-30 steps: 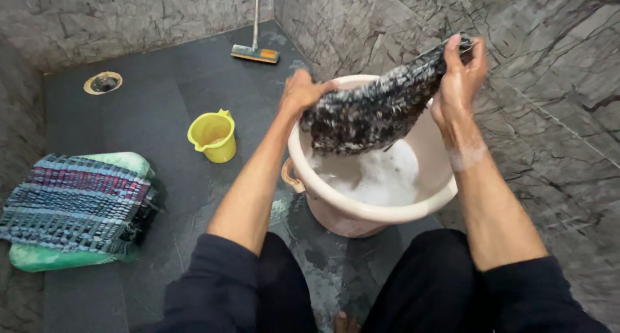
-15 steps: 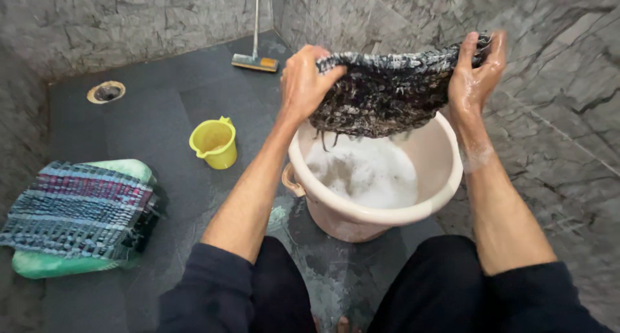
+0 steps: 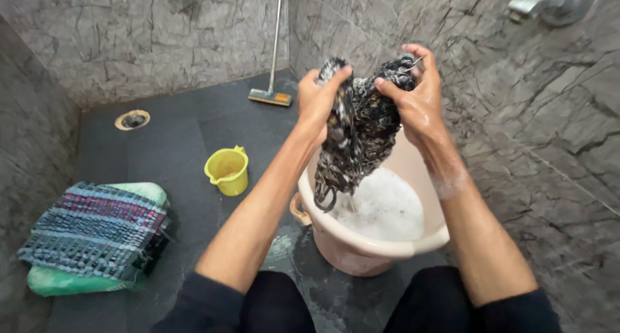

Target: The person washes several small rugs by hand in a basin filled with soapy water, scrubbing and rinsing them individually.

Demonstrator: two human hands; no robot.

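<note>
Head view: your left hand (image 3: 321, 99) and right hand (image 3: 415, 97) are both clamped on a wet black-and-white knitted cloth (image 3: 357, 136), bunched between them and held up above the pink tub (image 3: 361, 246); its lower end hangs down inside the tub's rim, just over the suds. The tub sits on the dark floor (image 3: 174, 139) between your knees, filled with white foamy water (image 3: 382, 210), with a small handle showing on its left side. You are hemmed on the right: the grey stone wall (image 3: 549, 145) runs just beside the tub and your right forearm, with a metal tap (image 3: 549, 0) high up on it. The back wall meets it in a corner behind your hands, where a long-handled scrubbing brush (image 3: 271, 95) stands with its head on the floor. Open floor lies to your left. There, a yellow mug-style bucket (image 3: 227, 170) stands near the tub, apart from it, its inside looking empty. Further left, a striped woven mat (image 3: 97, 229) lies folded on top of a green basin (image 3: 64, 282), close to the left wall. A round floor drain (image 3: 132, 119) sits well apart near the back wall.
</note>
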